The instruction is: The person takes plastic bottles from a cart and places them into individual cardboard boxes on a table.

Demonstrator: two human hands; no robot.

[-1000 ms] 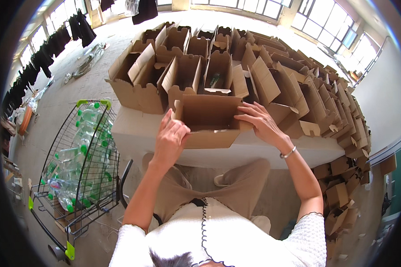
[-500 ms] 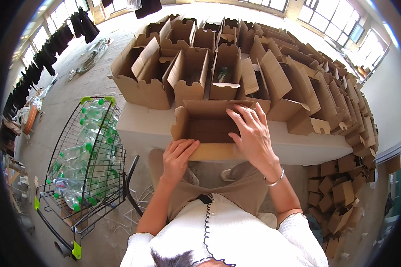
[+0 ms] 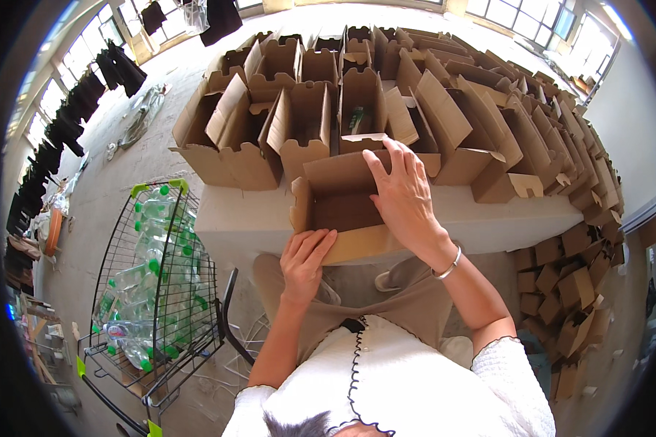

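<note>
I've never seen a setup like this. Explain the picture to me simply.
There is no machine: these are a person's own bare hands, seen from above by a wide fisheye camera worn on the head, which bends straight edges. The left hand touches the near edge of an open cardboard box; the right hand spreads over its right end. How firmly they grip is unclear. Beyond, more open boxes crowd the white table. To the left stands a wire cart of green-capped bottles.
</note>
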